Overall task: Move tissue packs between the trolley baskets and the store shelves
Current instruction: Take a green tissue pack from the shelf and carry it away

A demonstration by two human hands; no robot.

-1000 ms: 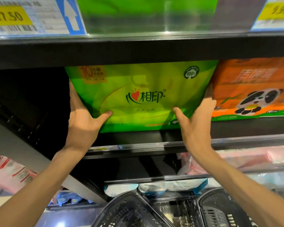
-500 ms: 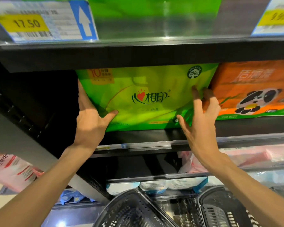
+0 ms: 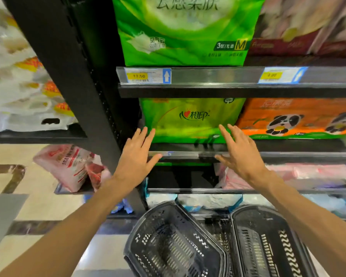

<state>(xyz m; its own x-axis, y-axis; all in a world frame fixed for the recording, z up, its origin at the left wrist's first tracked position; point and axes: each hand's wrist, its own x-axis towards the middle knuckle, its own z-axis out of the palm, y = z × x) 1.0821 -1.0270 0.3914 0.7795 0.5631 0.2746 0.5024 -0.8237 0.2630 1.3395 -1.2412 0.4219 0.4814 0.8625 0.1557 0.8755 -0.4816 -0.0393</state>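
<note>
The lime-green plastic-wrapped tissue pack (image 3: 192, 120) sits on the black metal store shelf (image 3: 288, 145), beside an orange panda-printed pack (image 3: 296, 118). Left hand (image 3: 137, 156) and right hand (image 3: 241, 154) hover before it, fingers spread (grasping nothing).

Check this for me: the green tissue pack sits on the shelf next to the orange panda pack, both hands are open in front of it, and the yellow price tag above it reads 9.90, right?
Not quite. In the head view the yellow price tag above the green tissue pack reads 17.50; the 9.90 tag is further right, above the orange panda pack. The rest holds: left hand and right hand are open in front of it.
</note>
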